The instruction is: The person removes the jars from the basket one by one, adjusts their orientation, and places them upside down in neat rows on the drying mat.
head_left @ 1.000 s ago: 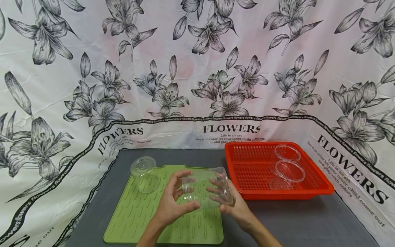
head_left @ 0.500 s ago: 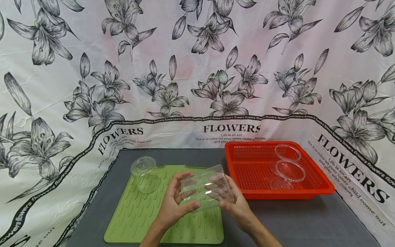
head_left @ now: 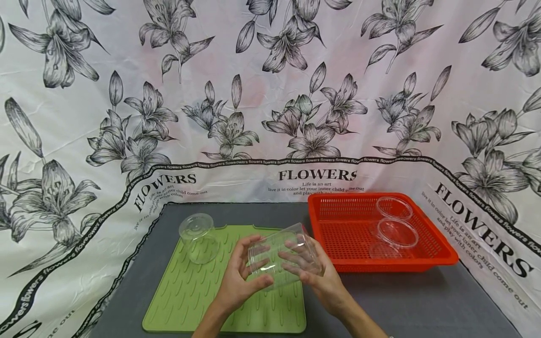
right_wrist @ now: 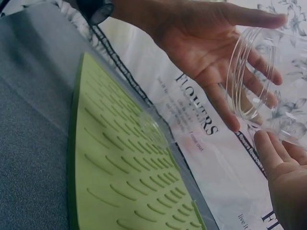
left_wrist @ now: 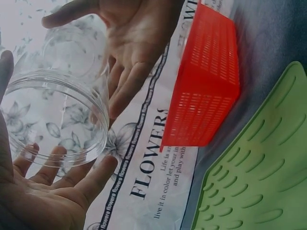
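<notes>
A clear plastic jar is held on its side above the green mat, its right end tilted upward. My left hand grips the jar's ridged rim end, with the thumb below and the fingers around the far side. My right hand grips the other end, its fingers visible through the clear wall. The left wrist view shows the wide round mouth of the jar facing the left palm. Another clear jar stands at the mat's far left corner.
Beneath the hands lies the ridged green mat on a grey table. To the right sits a red perforated basket with two clear jars at its right side. Flower-printed cloth hangs behind and at both sides.
The jar has tilted more, its right end rising a little with the right hand. Both hands keep hold of it in nearly the same place.
</notes>
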`<state>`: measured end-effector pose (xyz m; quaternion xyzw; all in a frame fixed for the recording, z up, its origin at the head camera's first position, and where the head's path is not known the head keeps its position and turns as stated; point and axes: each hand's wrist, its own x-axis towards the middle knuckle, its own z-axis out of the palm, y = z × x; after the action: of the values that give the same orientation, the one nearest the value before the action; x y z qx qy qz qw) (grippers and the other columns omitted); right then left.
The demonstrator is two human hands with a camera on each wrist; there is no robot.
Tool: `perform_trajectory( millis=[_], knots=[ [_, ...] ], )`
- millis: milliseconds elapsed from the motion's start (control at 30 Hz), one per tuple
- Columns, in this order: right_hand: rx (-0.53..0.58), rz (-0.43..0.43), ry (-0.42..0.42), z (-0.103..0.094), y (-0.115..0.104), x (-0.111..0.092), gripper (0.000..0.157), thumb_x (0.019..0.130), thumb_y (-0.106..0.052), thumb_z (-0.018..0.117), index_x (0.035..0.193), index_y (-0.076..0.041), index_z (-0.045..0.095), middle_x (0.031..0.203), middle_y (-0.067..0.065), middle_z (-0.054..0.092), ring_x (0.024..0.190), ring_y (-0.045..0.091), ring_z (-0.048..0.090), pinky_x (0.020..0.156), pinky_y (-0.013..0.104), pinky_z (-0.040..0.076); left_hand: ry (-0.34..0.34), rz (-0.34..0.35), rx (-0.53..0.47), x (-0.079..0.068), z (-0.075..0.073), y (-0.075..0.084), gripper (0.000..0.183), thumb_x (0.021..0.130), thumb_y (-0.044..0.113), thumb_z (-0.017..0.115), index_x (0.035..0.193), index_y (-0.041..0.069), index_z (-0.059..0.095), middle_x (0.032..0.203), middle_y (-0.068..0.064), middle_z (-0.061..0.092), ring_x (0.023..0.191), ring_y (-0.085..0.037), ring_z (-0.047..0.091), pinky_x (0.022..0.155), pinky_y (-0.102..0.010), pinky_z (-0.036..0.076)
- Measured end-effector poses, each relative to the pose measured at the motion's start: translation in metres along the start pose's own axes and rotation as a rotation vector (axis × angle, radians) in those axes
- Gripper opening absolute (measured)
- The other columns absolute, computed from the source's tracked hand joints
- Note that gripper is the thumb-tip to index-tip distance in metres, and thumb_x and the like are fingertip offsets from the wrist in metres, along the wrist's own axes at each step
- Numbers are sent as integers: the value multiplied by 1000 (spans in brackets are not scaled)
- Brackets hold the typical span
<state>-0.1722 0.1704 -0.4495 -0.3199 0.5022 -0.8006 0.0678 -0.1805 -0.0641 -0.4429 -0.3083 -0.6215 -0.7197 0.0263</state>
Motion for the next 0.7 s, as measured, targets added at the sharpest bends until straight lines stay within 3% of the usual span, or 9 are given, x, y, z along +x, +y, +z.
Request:
perform_trajectory(
  millis=[67, 267, 467, 700],
  knots=[
    [5, -3, 1, 1, 0, 1, 72, 101, -11, 61, 159, -12, 19, 157, 10, 46, 143, 31, 50, 114, 43, 47, 3, -4, -2, 0, 0, 0, 82, 86, 15, 82, 151, 4, 33, 155, -27, 37, 140, -51, 42, 109, -50, 49],
    [-13, 4, 24, 1, 1, 1, 74, 100, -15, 63, 158, -11, 18, 156, 9, 47, 141, 29, 52, 113, 45, 48, 7, -28, 27, -1, -2, -2, 81, 89, 18, 81, 153, 7, 33, 157, -26, 37, 141, -46, 44, 110, -50, 50],
    [-15, 10, 44, -1, 1, 4, 72, 99, -9, 62, 157, -9, 19, 155, 9, 49, 140, 29, 53, 112, 45, 49, 29, -52, 95, -5, -5, -4, 76, 92, 12, 76, 155, 15, 34, 161, -14, 36, 145, -35, 42, 111, -42, 50],
    [-41, 34, 94, -5, 1, 8, 71, 97, -3, 60, 155, -9, 20, 152, 3, 53, 137, 27, 55, 110, 46, 51, 123, -81, 141, -13, -14, -7, 60, 100, 4, 59, 154, 14, 37, 160, -11, 37, 144, -16, 43, 109, -28, 48]
  ],
)
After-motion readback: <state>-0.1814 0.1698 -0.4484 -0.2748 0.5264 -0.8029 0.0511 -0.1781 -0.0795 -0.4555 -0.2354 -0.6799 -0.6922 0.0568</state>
